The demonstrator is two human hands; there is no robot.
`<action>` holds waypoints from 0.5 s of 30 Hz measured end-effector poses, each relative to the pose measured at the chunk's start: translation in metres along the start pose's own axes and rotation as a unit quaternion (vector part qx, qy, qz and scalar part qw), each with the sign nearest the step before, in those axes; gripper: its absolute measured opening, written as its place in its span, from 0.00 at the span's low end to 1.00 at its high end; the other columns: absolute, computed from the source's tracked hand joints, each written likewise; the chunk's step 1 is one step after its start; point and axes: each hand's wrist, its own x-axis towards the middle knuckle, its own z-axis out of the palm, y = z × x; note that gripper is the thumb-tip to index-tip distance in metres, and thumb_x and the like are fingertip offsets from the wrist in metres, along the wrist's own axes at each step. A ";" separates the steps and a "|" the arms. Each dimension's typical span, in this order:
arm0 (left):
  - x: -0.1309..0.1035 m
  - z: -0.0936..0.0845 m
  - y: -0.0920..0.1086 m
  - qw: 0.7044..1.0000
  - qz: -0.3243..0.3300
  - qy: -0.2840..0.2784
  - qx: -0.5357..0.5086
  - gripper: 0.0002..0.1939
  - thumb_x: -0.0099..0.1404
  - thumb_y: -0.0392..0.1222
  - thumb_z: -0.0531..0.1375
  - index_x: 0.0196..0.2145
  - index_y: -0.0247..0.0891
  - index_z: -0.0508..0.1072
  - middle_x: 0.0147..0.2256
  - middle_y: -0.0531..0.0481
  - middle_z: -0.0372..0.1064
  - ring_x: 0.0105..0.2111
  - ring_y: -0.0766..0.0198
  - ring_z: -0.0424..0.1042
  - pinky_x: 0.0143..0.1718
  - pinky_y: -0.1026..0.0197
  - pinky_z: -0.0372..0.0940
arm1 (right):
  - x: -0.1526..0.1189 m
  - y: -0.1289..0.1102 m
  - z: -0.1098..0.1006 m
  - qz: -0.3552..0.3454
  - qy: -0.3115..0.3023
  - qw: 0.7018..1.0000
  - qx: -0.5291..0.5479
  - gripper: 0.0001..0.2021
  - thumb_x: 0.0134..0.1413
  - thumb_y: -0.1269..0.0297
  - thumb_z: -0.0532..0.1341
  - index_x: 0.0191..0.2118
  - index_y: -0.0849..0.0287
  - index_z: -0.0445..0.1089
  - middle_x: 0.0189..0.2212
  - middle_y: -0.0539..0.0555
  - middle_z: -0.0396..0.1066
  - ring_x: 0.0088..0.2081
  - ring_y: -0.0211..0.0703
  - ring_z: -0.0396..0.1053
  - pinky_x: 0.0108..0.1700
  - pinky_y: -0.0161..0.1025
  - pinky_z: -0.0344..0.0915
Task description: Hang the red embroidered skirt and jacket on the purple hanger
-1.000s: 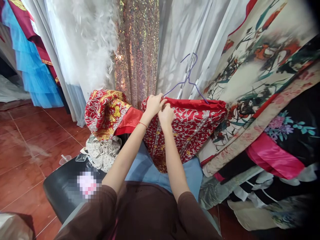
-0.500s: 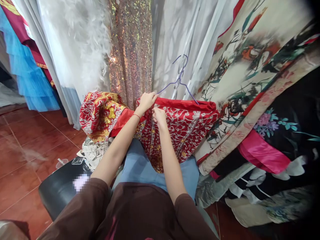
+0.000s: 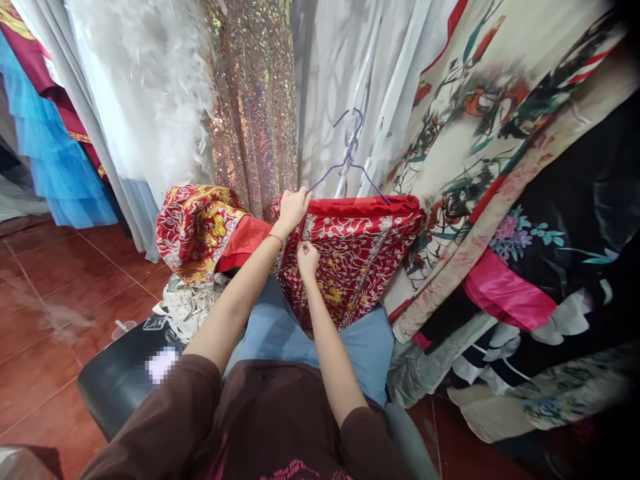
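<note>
A red skirt with silver and gold embroidery hangs across my lap, its plain red waistband uppermost. My left hand is closed on the left part of this waistband, beside one end of a purple wire hanger. The hanger's other arm reaches the waistband farther right. Just below, my right hand pinches a thin dark red strip along the skirt's side; whether it is a cord or a zipper edge, I cannot tell. To the left lies a bunched red and gold embroidered garment with red lining.
A black seat at left bears a crumpled pale spotted cloth and a blurred light object. Ahead hang a sequined cloth and white feathers. Floral garments crowd the right side. The floor is red tile.
My right hand has moved down along the skirt's side, away from the waistband. My left hand stays on the waistband. The view has shifted slightly.
</note>
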 end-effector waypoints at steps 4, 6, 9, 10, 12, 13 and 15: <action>0.001 0.003 0.002 0.999 -0.031 0.024 0.014 0.19 0.77 0.48 0.46 0.41 0.37 0.73 0.36 0.40 0.79 0.38 0.55 0.76 0.49 0.55 0.59 | 0.009 0.003 0.003 -0.004 -0.010 0.999 -0.039 0.12 0.62 0.59 0.52 0.31 0.55 0.67 0.24 0.48 0.69 0.26 0.38 0.59 0.31 0.33 0.53; 0.002 0.005 0.002 0.998 -0.041 0.043 0.007 0.19 0.77 0.48 0.46 0.40 0.38 0.73 0.36 0.40 0.79 0.37 0.56 0.76 0.48 0.55 0.59 | 0.012 0.010 0.003 0.004 -0.019 0.998 -0.053 0.12 0.61 0.60 0.52 0.29 0.55 0.66 0.23 0.48 0.68 0.26 0.38 0.59 0.31 0.33 0.53; 0.004 0.009 0.002 0.997 -0.054 0.053 0.001 0.18 0.77 0.49 0.47 0.38 0.39 0.73 0.34 0.41 0.79 0.36 0.57 0.76 0.47 0.56 0.59 | 0.007 0.031 0.001 0.030 -0.035 0.996 -0.078 0.12 0.59 0.62 0.53 0.24 0.55 0.63 0.21 0.48 0.65 0.26 0.39 0.58 0.30 0.33 0.52; 0.004 0.010 0.003 0.997 -0.056 0.050 0.003 0.18 0.77 0.49 0.48 0.38 0.38 0.73 0.34 0.41 0.79 0.36 0.56 0.76 0.47 0.56 0.58 | 0.003 0.039 -0.001 0.039 -0.043 0.995 -0.086 0.12 0.58 0.63 0.53 0.23 0.55 0.62 0.20 0.48 0.65 0.26 0.39 0.59 0.30 0.33 0.52; 0.004 0.010 0.006 0.998 -0.053 0.037 0.010 0.19 0.77 0.50 0.47 0.39 0.38 0.73 0.34 0.40 0.79 0.37 0.56 0.76 0.46 0.57 0.58 | -0.010 0.054 -0.003 0.051 -0.058 0.992 -0.098 0.13 0.58 0.65 0.52 0.23 0.55 0.60 0.20 0.48 0.66 0.27 0.40 0.61 0.31 0.33 0.54; 0.004 0.010 0.007 0.998 -0.051 0.028 0.017 0.20 0.77 0.50 0.46 0.40 0.37 0.73 0.35 0.40 0.79 0.37 0.56 0.76 0.47 0.57 0.58 | -0.016 0.059 -0.004 0.054 -0.066 0.991 -0.104 0.13 0.59 0.66 0.52 0.23 0.55 0.60 0.21 0.49 0.67 0.28 0.40 0.63 0.31 0.33 0.56; 0.004 0.007 0.009 0.998 -0.048 0.011 0.032 0.22 0.78 0.51 0.44 0.41 0.36 0.73 0.35 0.39 0.79 0.38 0.55 0.77 0.47 0.56 0.57 | -0.026 0.064 -0.006 0.054 -0.089 0.988 -0.114 0.13 0.61 0.66 0.51 0.24 0.55 0.61 0.23 0.50 0.69 0.29 0.40 0.65 0.33 0.32 0.58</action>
